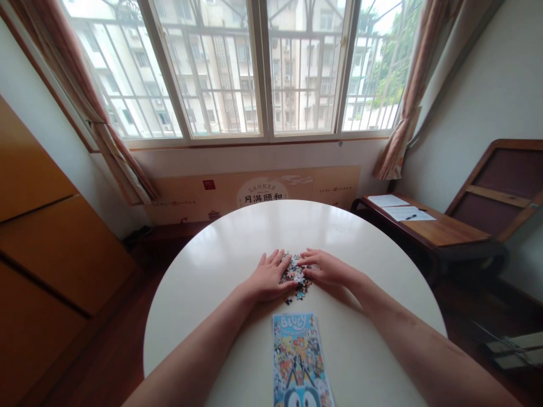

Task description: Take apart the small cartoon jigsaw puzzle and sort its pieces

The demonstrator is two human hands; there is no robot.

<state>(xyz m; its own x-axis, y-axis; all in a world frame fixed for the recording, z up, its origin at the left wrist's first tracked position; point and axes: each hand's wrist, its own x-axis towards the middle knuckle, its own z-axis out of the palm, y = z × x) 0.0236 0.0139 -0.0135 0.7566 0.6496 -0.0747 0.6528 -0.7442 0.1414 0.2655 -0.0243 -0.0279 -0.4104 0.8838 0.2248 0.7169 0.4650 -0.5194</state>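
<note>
A small heap of colourful jigsaw pieces (pixel 296 277) lies on the round white table (pixel 212 282), between my two hands. My left hand (pixel 269 277) lies flat on the table with fingers spread, its fingertips and thumb touching the left side of the heap. My right hand (pixel 324 268) rests on the heap's right side, fingers stretched out over the pieces. Neither hand has a piece lifted. Closer to me, a picture card or box lid (pixel 299 362) printed with "Bluey" and a blue cartoon dog lies flat on the table.
A dark wooden bench or side table (pixel 441 229) with white papers (pixel 401 208) and a pen stands at the right. A large barred window with curtains fills the far wall. Wooden cabinets (pixel 46 237) stand at the left. Printed boards lean under the window.
</note>
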